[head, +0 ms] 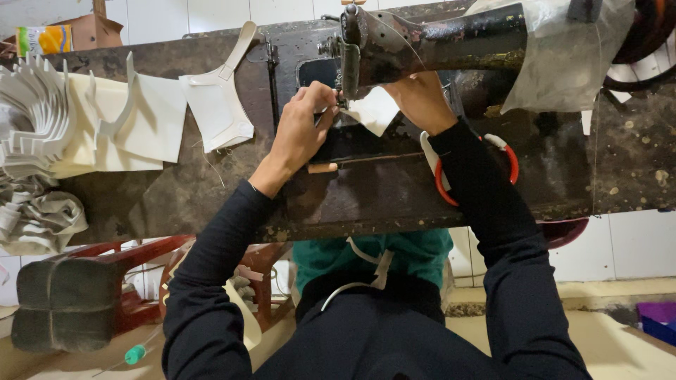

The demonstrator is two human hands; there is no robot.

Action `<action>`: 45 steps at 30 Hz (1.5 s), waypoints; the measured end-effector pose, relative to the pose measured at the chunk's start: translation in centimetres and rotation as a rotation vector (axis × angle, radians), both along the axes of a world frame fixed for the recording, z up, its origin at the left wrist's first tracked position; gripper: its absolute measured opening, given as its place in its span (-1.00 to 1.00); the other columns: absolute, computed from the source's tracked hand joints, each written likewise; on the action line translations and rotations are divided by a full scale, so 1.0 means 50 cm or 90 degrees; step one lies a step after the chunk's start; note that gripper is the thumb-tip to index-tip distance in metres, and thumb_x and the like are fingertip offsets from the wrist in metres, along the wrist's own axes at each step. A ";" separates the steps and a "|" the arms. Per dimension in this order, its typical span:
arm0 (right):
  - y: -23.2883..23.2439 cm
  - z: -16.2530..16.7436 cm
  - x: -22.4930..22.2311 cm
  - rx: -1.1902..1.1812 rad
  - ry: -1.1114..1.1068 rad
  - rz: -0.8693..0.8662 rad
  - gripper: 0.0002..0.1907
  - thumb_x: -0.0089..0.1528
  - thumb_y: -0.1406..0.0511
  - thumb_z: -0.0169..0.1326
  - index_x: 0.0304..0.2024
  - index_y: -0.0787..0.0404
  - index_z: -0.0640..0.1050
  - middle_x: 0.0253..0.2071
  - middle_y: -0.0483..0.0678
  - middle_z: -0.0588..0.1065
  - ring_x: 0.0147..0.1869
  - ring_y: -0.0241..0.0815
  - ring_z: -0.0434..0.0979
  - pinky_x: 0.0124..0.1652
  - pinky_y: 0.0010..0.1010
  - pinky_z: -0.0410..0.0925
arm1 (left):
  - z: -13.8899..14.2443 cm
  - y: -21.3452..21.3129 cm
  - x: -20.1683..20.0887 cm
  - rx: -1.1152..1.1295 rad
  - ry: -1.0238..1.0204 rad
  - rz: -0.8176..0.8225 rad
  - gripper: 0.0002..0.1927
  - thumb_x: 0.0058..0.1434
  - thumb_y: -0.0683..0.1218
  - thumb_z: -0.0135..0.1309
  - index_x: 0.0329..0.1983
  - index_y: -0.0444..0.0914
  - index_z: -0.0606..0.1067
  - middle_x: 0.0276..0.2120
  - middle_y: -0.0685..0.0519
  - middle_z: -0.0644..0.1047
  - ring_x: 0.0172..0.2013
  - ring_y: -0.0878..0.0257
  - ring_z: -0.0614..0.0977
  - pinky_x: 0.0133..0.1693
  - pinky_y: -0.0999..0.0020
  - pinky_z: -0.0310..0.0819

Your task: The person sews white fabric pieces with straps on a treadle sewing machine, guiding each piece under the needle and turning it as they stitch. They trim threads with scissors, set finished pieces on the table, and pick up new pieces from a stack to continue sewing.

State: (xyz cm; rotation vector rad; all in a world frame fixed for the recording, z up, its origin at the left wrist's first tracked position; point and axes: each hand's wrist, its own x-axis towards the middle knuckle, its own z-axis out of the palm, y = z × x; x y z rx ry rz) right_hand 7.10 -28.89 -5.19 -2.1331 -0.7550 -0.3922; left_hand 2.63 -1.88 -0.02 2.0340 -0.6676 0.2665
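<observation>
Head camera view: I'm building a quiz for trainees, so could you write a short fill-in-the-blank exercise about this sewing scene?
1. Both hands, the left hand and the right hand, press a ____ piece under the needle of the black sewing machine.
2. The scissors under the right forearm have ____ handles.
3. The person's sleeves are ____.

Missing words: white; red; black

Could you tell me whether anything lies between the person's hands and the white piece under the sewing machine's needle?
Nothing visible does. The left hand already pinches the white piece at its edge by the needle. The right hand rests on the piece's far side, partly under the sewing machine arm, which hides its fingertips.
</observation>
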 end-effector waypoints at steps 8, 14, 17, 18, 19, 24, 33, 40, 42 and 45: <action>-0.002 -0.008 0.006 -0.166 -0.120 -0.066 -0.70 0.27 0.35 0.32 0.05 0.22 0.61 -0.05 0.03 0.61 -0.02 0.01 0.61 -0.04 -0.22 0.42 | 0.010 0.010 0.011 -0.024 0.064 -0.030 -0.79 0.28 -0.30 0.20 -0.14 -0.34 0.39 -0.17 -0.11 0.59 -0.11 0.04 0.73 -0.08 0.25 0.64; 0.009 -0.010 0.007 -0.099 0.026 -0.065 -0.82 0.35 0.36 0.27 0.00 0.22 0.64 -0.09 -0.03 0.62 -0.05 -0.17 0.62 -0.08 -0.35 0.44 | 0.003 0.009 0.012 -0.035 0.068 -0.023 -0.80 0.29 -0.31 0.19 -0.15 -0.34 0.38 -0.16 -0.11 0.59 -0.08 0.04 0.74 -0.06 0.26 0.64; 0.007 -0.004 0.003 0.223 0.221 0.041 -0.85 0.42 0.38 0.17 0.05 0.25 0.58 -0.05 -0.07 0.58 0.00 -0.25 0.55 0.00 -0.42 0.44 | 0.000 0.007 0.009 -0.043 0.044 -0.030 -0.78 0.29 -0.31 0.20 -0.15 -0.33 0.36 -0.16 -0.12 0.60 -0.02 0.02 0.73 -0.04 0.24 0.61; 0.006 -0.003 0.002 0.172 0.153 0.036 -0.84 0.41 0.39 0.17 0.03 0.26 0.58 -0.03 -0.05 0.58 0.02 -0.23 0.55 0.01 -0.41 0.44 | -0.001 0.006 0.007 -0.039 0.053 -0.018 -0.78 0.29 -0.31 0.19 -0.14 -0.33 0.37 -0.15 -0.12 0.60 -0.03 0.02 0.73 -0.04 0.24 0.62; 0.006 -0.003 0.002 0.119 0.083 0.031 -0.84 0.39 0.41 0.18 0.02 0.28 0.58 -0.01 -0.02 0.58 0.04 -0.22 0.56 0.02 -0.40 0.44 | -0.001 0.005 0.005 -0.036 0.061 -0.006 -0.79 0.29 -0.31 0.19 -0.14 -0.33 0.37 -0.14 -0.12 0.60 -0.04 0.02 0.74 -0.04 0.25 0.63; 0.010 -0.013 0.009 0.194 0.195 0.053 -0.88 0.39 0.41 0.18 -0.01 0.26 0.60 -0.01 -0.08 0.59 0.05 -0.28 0.58 0.05 -0.43 0.45 | 0.003 0.002 0.002 -0.039 0.059 -0.007 -0.81 0.32 -0.30 0.17 -0.11 -0.33 0.38 -0.11 -0.12 0.60 -0.03 0.01 0.73 -0.02 0.25 0.64; 0.010 0.007 0.008 -0.069 0.282 -0.069 -0.74 0.44 0.28 0.10 0.17 0.07 0.60 -0.20 -0.08 0.55 -0.18 -0.27 0.50 -0.13 -0.43 0.38 | 0.010 0.026 -0.001 0.090 -0.075 0.032 -0.74 0.27 -0.22 0.27 -0.04 -0.31 0.48 -0.10 -0.09 0.51 -0.04 -0.06 0.53 0.02 0.12 0.44; 0.031 0.035 0.003 0.431 0.234 0.199 -0.76 0.43 0.49 0.11 0.15 0.28 0.50 0.08 -0.12 0.50 0.16 -0.30 0.50 0.10 -0.44 0.41 | -0.012 0.033 0.011 0.085 -0.088 -0.005 -0.78 0.28 -0.20 0.26 0.00 -0.26 0.61 -0.13 -0.08 0.52 -0.08 -0.03 0.54 0.00 0.13 0.44; 0.028 0.031 0.006 0.407 0.216 0.181 -0.76 0.44 0.51 0.06 0.15 0.31 0.49 0.10 -0.08 0.50 0.18 -0.27 0.50 0.13 -0.39 0.42 | -0.016 0.033 0.011 0.084 -0.091 0.001 -0.78 0.28 -0.20 0.26 -0.01 -0.26 0.62 -0.14 -0.08 0.52 -0.08 -0.03 0.54 0.00 0.13 0.44; 0.019 0.016 0.010 0.572 0.358 0.266 -0.71 0.42 0.51 -0.05 0.18 0.33 0.48 0.14 -0.06 0.51 0.23 -0.27 0.51 0.24 -0.37 0.41 | -0.017 0.032 0.009 0.082 -0.093 0.006 -0.77 0.27 -0.21 0.25 -0.01 -0.26 0.61 -0.14 -0.09 0.51 -0.08 -0.03 0.54 0.01 0.12 0.44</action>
